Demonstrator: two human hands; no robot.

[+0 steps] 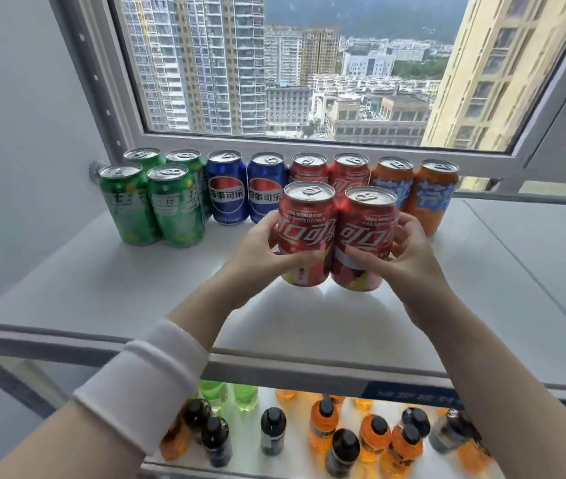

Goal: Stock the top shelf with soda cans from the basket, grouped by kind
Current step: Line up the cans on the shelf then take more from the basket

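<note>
The fingers (297, 262) of the left hand (260, 250) curl round a red can (305, 233). The fingers of the right hand (402, 257) curl round a second red can (366, 236). The two cans stand upright and touch side by side. They are in the middle of the top shelf (101, 292), a little way out from the back row. It is hard to tell if their bottoms sit on the shelf or hang just above it.

Right behind them stand two more red cans (309, 167), by the window (291, 63). To the left of those are two blue cans (245, 188). Further left are four green cans (150, 198) in a little bunch. To the right are two orange cans (433, 191), just beside the right hand. Each colour stands with its own kind.

A white sleeve (146, 382) covers part of the left arm. Under the top shelf, a lower shelf (298, 426) holds small bottles (323, 423) that are orange, dark and green.
</note>
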